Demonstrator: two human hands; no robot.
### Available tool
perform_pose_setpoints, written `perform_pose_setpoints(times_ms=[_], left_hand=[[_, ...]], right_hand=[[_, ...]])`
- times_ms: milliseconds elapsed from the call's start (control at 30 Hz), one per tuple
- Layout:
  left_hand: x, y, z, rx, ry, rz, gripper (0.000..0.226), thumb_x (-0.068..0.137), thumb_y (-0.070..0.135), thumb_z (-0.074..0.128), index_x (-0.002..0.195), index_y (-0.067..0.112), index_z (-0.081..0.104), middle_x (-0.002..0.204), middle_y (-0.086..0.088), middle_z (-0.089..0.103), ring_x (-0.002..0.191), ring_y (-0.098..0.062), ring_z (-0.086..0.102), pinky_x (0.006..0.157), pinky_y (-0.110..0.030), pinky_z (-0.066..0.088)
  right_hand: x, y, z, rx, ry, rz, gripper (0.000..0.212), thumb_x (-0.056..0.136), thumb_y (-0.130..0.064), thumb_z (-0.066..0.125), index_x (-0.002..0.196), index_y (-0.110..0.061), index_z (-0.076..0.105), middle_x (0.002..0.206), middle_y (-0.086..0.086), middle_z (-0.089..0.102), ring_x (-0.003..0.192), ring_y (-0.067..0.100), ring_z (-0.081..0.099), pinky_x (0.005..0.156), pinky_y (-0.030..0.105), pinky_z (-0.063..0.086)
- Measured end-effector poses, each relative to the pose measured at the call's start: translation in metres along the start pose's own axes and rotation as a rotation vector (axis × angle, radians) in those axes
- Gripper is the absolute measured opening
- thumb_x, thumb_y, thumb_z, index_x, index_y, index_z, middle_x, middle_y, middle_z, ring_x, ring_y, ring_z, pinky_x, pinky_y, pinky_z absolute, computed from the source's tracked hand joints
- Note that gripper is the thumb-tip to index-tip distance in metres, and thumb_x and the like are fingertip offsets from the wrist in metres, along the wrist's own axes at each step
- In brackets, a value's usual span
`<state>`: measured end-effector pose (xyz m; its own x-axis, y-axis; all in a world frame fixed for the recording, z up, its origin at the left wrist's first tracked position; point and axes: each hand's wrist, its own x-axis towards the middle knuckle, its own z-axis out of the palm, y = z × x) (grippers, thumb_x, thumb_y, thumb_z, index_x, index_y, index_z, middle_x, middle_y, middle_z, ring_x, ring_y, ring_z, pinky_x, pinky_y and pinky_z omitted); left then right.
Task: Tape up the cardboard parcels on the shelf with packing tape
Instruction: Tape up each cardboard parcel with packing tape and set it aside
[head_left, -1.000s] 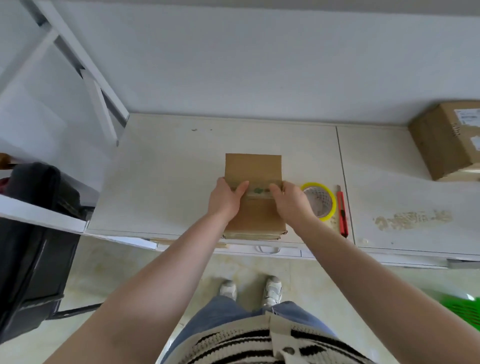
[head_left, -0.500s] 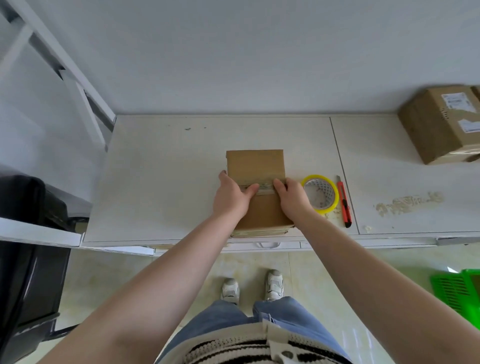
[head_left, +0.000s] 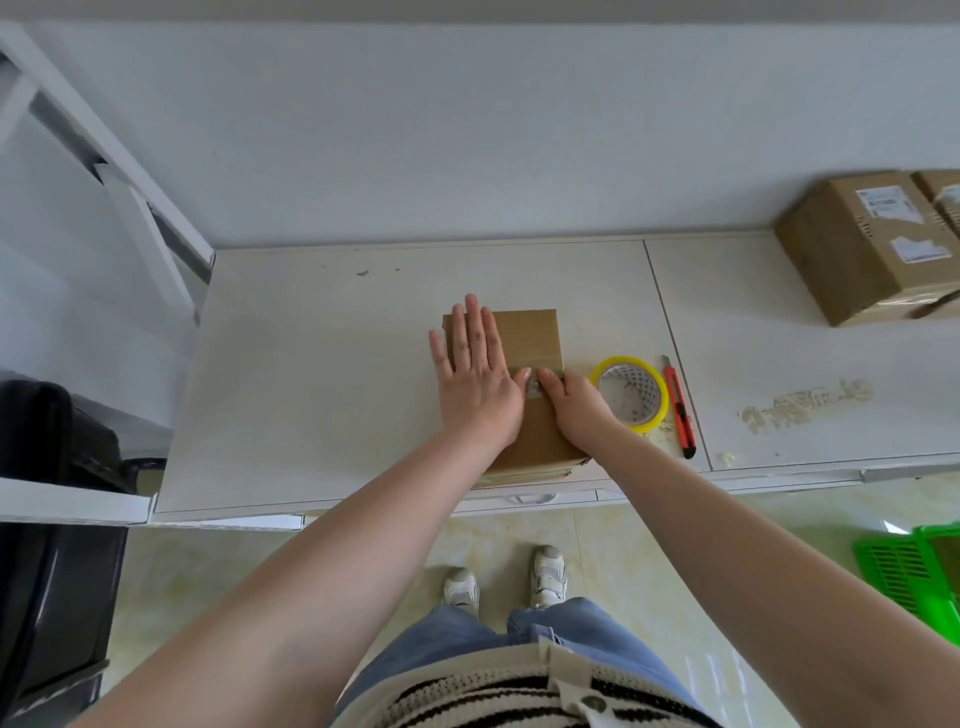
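A small brown cardboard parcel (head_left: 530, 338) lies near the front edge of the white shelf top (head_left: 322, 374), with a strip of clear tape (head_left: 543, 362) across its middle. My left hand (head_left: 475, 374) lies flat on the parcel's left half, fingers straight and spread, thumb on the tape. My right hand (head_left: 574, 402) rests on the parcel's right side, its thumb pressing the tape and its fingers curled over the right edge. A yellow-rimmed roll of packing tape (head_left: 630, 392) lies just right of the parcel.
A red utility knife (head_left: 679, 408) lies beside the roll. Larger labelled cardboard boxes (head_left: 867, 249) stand at the back right by the wall. A green crate (head_left: 914, 577) is on the floor at right, a black case (head_left: 47, 519) at left. Glue residue (head_left: 805, 405) marks the shelf.
My left hand has opened and slid forward, flat over the parcel's left half. My right hand has stayed on the tape at the right side.
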<state>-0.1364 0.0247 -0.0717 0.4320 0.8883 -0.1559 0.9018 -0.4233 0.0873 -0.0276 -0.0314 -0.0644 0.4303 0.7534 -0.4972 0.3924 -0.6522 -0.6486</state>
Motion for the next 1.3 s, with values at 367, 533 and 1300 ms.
perform_pose_setpoints(times_ms=[367, 533, 1300], left_hand=[[0.006, -0.003, 0.002, 0.010, -0.016, 0.076, 0.077, 0.103, 0.052, 0.020, 0.153, 0.008, -0.020, 0.160, -0.011, -0.029, 0.148, -0.026, -0.025, 0.120, -0.050, -0.014], [0.006, -0.003, -0.002, 0.002, -0.036, 0.094, 0.077, 0.103, 0.052, 0.020, 0.153, 0.008, -0.019, 0.161, -0.011, -0.027, 0.149, -0.027, -0.023, 0.120, -0.050, -0.014], [0.006, -0.023, -0.012, -1.504, -0.341, -0.310, 0.069, 0.104, 0.042, 0.042, 0.157, 0.040, -0.002, 0.155, 0.002, 0.036, 0.134, -0.024, 0.047, 0.107, -0.045, 0.044]], right_hand=[[0.001, 0.000, 0.001, 0.026, -0.010, 0.026, 0.044, 0.106, -0.038, 0.035, 0.121, -0.001, 0.054, 0.119, 0.020, 0.062, 0.111, 0.033, 0.057, 0.077, 0.028, 0.034], [-0.002, -0.003, -0.003, 0.059, -0.031, 0.005, 0.040, 0.106, -0.033, 0.036, 0.121, -0.001, 0.055, 0.113, 0.016, 0.062, 0.107, 0.030, 0.056, 0.076, 0.026, 0.032], [-0.010, -0.015, -0.014, 0.360, -0.037, 0.051, 0.065, 0.091, -0.049, 0.063, 0.144, -0.020, 0.037, 0.133, 0.001, 0.056, 0.113, 0.019, 0.059, 0.098, 0.043, 0.051]])
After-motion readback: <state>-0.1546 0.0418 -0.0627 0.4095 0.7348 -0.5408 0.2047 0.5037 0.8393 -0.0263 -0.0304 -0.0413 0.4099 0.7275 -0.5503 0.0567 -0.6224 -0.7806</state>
